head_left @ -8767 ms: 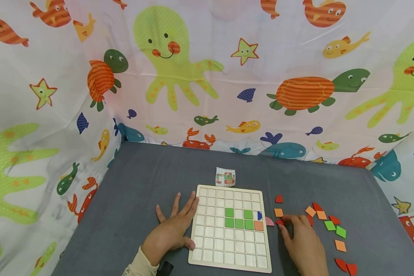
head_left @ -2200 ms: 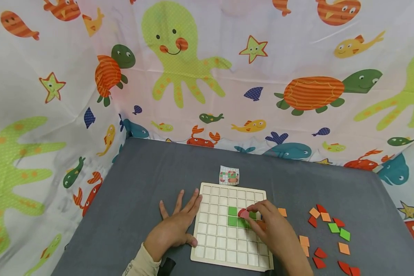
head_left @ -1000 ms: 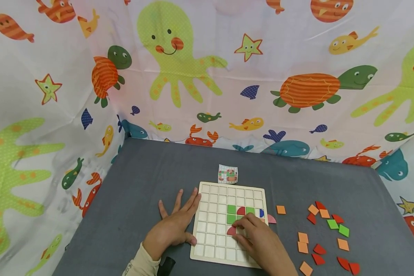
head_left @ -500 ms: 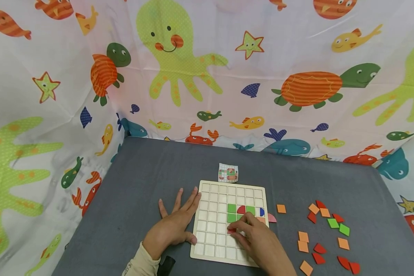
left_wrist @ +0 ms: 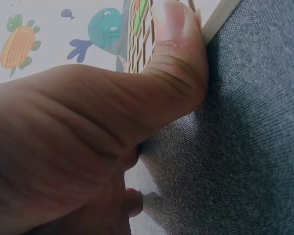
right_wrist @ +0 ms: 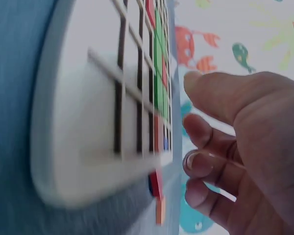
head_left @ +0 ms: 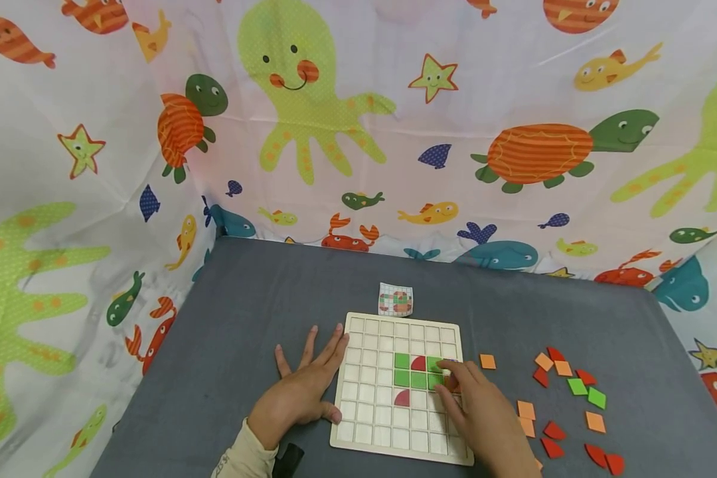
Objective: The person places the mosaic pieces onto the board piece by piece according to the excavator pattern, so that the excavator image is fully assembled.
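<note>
Where the right hand hovers: the right hand [head_left: 484, 415] lies over the right side of the grid board [head_left: 364, 425], fingertips at the orange square tile [head_left: 452, 383] in the row of green tiles; whether it pinches that tile or only touches it, I cannot tell.
Board: a pale wooden grid board on the grey table [head_left: 245, 299], its slightly longer axis running away from the person, far edge toward the pattern card [head_left: 396, 299].
Tiles on the board: green squares [head_left: 410, 379] in two rows, a red dome piece [head_left: 418, 363] between the upper two, flat edge down; a second red dome [head_left: 401, 398] one row below.
Left hand: the left hand [head_left: 301, 392] lies flat on the table, fingers straight, thumb against the board's left edge.
Loose tiles: orange, red and green pieces [head_left: 567, 392] lie scattered to the right.
</note>
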Available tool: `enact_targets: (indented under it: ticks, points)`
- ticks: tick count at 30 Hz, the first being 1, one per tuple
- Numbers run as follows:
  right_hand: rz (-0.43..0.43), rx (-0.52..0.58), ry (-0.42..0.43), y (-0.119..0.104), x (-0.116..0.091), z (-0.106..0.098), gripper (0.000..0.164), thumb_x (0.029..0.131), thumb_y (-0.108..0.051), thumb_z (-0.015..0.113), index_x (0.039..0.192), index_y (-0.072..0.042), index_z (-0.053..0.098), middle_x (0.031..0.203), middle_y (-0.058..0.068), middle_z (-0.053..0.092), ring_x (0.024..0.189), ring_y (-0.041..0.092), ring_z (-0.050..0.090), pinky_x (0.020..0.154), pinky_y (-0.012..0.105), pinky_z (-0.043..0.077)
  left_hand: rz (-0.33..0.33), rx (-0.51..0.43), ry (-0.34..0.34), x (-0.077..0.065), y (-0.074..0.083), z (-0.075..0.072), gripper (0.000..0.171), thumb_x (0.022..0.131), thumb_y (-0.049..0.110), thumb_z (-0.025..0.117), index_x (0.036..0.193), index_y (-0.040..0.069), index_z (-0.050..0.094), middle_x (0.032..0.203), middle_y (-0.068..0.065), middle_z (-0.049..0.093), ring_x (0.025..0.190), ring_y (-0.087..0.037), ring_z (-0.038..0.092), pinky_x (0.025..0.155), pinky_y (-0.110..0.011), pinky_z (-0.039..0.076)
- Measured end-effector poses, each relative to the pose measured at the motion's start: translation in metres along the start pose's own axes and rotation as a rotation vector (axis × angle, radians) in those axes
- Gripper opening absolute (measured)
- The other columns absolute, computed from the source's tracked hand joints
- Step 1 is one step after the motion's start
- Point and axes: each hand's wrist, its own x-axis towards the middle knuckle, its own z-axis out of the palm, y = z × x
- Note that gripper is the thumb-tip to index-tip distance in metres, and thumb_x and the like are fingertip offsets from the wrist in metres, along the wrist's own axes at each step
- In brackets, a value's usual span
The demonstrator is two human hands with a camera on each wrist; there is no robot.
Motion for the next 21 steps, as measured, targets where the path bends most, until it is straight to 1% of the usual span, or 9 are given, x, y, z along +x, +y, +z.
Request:
enact_targets:
  ticks: [3,5,7,9,12,14,16,19,21]
  points:
    - [0.051,-0.021,0.064,0.013,-0.002,-0.008,0.037,0.096,-0.029,0.081,0.13,-0.017,0.07,0.104,-0.002,0.062,0.074,0.011,0.056,0.065,0.034,0.051,0.0,0.0,-0.002,0.001,-0.001,0.0,0.141,0.069,0.044,0.09,0.172,0.028,-0.005,0.178,0.007,-0.014,0.16,-0.037,-0.024,0.102,-0.086,-0.025]
    - [0.088,-0.049,0.115,0.022,-0.006,-0.013,0.038,0.096,-0.029,0.081,0.129,-0.013,0.07,0.111,0.005,0.063,0.081,0.019,0.062,0.069,0.043,0.055,-0.004,-0.001,-0.005,0.001,-0.002,0.001,0.141,0.069,0.043,0.091,0.172,0.029,-0.004,0.178,0.008,-0.015,0.16,-0.036,-0.026,0.102,-0.086,-0.026]
    - [0.145,-0.079,0.138,0.031,-0.009,-0.018,0.042,0.095,-0.029,0.082,0.13,-0.009,0.069,0.115,0.012,0.062,0.085,0.026,0.064,0.072,0.05,0.056,-0.008,0.004,-0.009,0.001,-0.002,0.002,0.141,0.069,0.043,0.092,0.172,0.029,-0.004,0.178,0.009,-0.015,0.16,-0.035,-0.026,0.102,-0.086,-0.026]
    - [0.2,-0.106,0.159,0.04,-0.014,-0.023,0.042,0.094,-0.026,0.083,0.128,-0.005,0.069,0.115,0.017,0.062,0.091,0.032,0.064,0.076,0.056,0.056,-0.012,0.005,-0.012,0.0,0.0,0.0,0.14,0.069,0.043,0.092,0.172,0.029,-0.002,0.178,0.008,-0.013,0.16,-0.036,-0.025,0.103,-0.086,-0.025]
    - [0.302,-0.148,0.133,0.053,-0.02,-0.031,0.046,0.093,-0.028,0.083,0.127,-0.002,0.068,0.114,0.022,0.061,0.093,0.036,0.06,0.078,0.059,0.053,-0.011,0.004,-0.016,-0.003,0.005,-0.005,0.138,0.07,0.042,0.091,0.173,0.027,0.0,0.179,0.006,-0.011,0.161,-0.038,-0.022,0.103,-0.088,-0.022]
    - [0.348,-0.159,0.13,0.062,-0.026,-0.036,0.047,0.092,-0.029,0.083,0.125,0.001,0.068,0.112,0.024,0.061,0.093,0.038,0.059,0.078,0.059,0.052,-0.007,0.003,-0.019,-0.003,0.006,-0.006,0.138,0.07,0.044,0.09,0.172,0.027,-0.001,0.178,0.006,-0.012,0.161,-0.038,-0.022,0.103,-0.087,-0.024]
    - [0.398,-0.175,0.101,0.071,-0.031,-0.039,0.05,0.092,-0.034,0.082,0.124,0.003,0.068,0.11,0.025,0.06,0.091,0.037,0.058,0.076,0.058,0.052,-0.002,0.002,-0.021,-0.002,0.004,-0.004,0.139,0.07,0.044,0.09,0.172,0.028,-0.003,0.178,0.007,-0.014,0.16,-0.037,-0.023,0.102,-0.087,-0.025]
    - [0.472,-0.191,0.032,0.08,-0.035,-0.042,0.059,0.093,-0.043,0.08,0.122,0.006,0.066,0.109,0.027,0.061,0.091,0.036,0.057,0.078,0.06,0.05,0.004,0.006,-0.016,0.002,-0.002,0.001,0.141,0.071,0.046,0.09,0.171,0.031,-0.007,0.177,0.009,-0.017,0.159,-0.036,-0.026,0.101,-0.086,-0.027]
    - [0.515,-0.195,-0.04,0.085,-0.036,-0.043,0.069,0.092,-0.054,0.078,0.121,0.008,0.066,0.105,0.025,0.062,0.091,0.035,0.056,0.08,0.06,0.05,0.003,0.006,-0.012,0.003,-0.005,0.003,0.141,0.07,0.046,0.09,0.171,0.032,-0.008,0.177,0.01,-0.018,0.159,-0.035,-0.028,0.101,-0.085,-0.028]
